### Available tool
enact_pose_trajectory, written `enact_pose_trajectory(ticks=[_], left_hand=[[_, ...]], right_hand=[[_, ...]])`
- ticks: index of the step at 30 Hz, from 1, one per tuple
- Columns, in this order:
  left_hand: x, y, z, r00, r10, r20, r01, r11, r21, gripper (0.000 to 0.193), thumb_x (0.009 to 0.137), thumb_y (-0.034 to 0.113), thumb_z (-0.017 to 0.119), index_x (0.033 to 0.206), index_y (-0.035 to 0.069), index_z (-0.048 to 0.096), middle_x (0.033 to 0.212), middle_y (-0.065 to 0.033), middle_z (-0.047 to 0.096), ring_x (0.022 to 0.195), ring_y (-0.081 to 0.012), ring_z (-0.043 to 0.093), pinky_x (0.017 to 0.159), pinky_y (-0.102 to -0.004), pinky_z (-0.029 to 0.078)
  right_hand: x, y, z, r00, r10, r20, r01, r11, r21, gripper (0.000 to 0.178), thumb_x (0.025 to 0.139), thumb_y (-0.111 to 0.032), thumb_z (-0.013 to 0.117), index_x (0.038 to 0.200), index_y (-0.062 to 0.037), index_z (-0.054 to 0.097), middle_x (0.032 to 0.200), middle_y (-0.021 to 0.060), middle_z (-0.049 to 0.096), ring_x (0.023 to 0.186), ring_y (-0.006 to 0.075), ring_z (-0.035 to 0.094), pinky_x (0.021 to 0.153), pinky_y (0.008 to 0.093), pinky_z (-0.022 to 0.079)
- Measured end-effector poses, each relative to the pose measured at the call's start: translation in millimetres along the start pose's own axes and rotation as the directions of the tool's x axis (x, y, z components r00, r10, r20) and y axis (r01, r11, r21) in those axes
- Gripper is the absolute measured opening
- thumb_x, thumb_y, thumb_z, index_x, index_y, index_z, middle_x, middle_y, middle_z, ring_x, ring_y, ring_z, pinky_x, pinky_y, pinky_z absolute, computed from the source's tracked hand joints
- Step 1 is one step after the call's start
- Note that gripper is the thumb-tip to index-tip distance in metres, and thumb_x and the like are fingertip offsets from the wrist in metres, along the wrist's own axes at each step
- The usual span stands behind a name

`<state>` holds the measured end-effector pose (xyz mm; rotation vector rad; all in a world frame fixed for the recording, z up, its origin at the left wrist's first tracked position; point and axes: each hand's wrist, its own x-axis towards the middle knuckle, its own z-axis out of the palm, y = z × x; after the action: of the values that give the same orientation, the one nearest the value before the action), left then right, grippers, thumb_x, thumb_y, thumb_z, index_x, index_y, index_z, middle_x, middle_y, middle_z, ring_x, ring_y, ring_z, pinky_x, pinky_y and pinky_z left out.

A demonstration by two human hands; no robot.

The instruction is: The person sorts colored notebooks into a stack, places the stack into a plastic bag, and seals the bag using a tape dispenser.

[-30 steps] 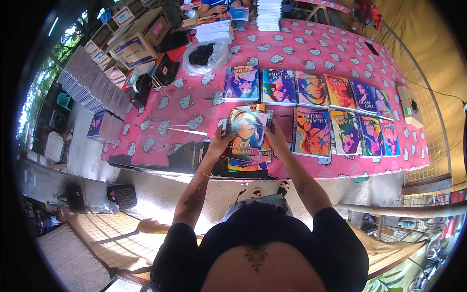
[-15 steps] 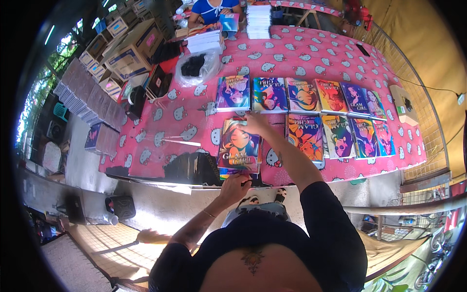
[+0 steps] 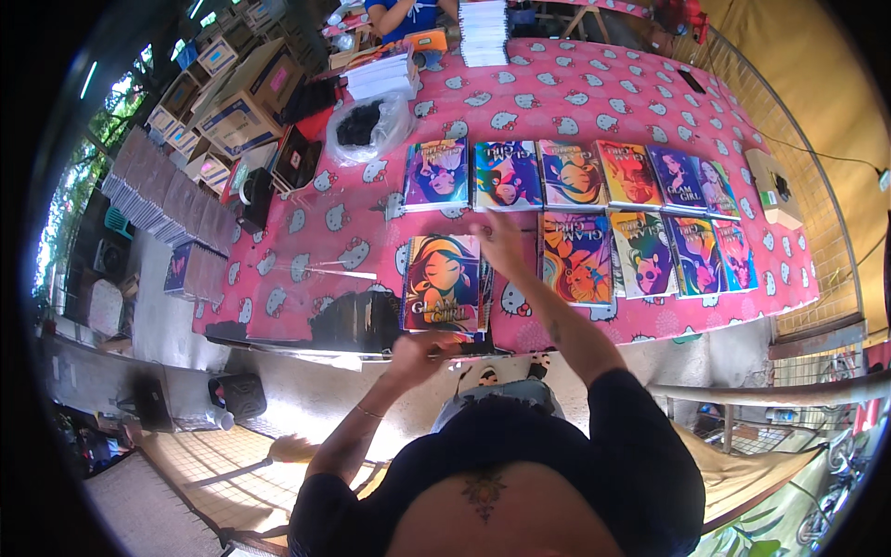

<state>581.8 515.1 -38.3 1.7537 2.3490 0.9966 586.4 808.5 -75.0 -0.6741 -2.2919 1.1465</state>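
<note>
Because the top notebook lies between the left hand and right hand, close to the near edge of the desk, a hard pull from the left hand could drag it off. Left: fingers curled, just below the notebook's near edge; can't tell if it grips anything. Right: fingers loosely bent, just beside the far right corner, blurred; can't tell if it touches. Other edges show under the cover toward the right hand, so an uneven push might skew the pile; glossy-looking covers probably slide easily. Lower-row notebook sits just right of the right hand, upper-row notebook just beyond it; a wide sweep could knock either out of line.
</note>
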Motion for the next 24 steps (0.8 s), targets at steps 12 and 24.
enact_pose_trajectory(ticks=[12, 24], left_hand=[[82.2, -89.9, 17.0, 0.701, -0.711, -0.057, 0.707, 0.704, -0.067, 0.045, 0.084, 0.025, 0.069, 0.120, -0.001, 0.059, 0.099, -0.0213, 0.068, 0.092, -0.0355, 0.066, 0.078, -0.0426, 0.051], [422.2, 108.3, 252.6, 0.959, -0.270, -0.089, 0.235, 0.928, -0.288, 0.054, 0.084, 0.030, 0.072, 0.123, -0.004, 0.052, 0.109, -0.0258, 0.061, 0.101, -0.0390, 0.063, 0.081, -0.0463, 0.051]], right_hand=[[-25.7, 60.3, -84.5, 0.945, -0.200, -0.258, 0.199, 0.980, -0.029, 0.056, 0.088, -0.024, 0.064, 0.134, 0.0022, 0.047, 0.131, 0.0257, 0.050, 0.127, 0.0426, 0.044, 0.106, 0.0461, 0.036], [105.9, 212.6, -371.9, 0.975, 0.205, -0.082, -0.218, 0.830, -0.513, 0.049, 0.087, -0.037, 0.062, 0.130, -0.0157, 0.054, 0.112, 0.0212, 0.064, 0.098, 0.0392, 0.064, 0.087, 0.0498, 0.050]])
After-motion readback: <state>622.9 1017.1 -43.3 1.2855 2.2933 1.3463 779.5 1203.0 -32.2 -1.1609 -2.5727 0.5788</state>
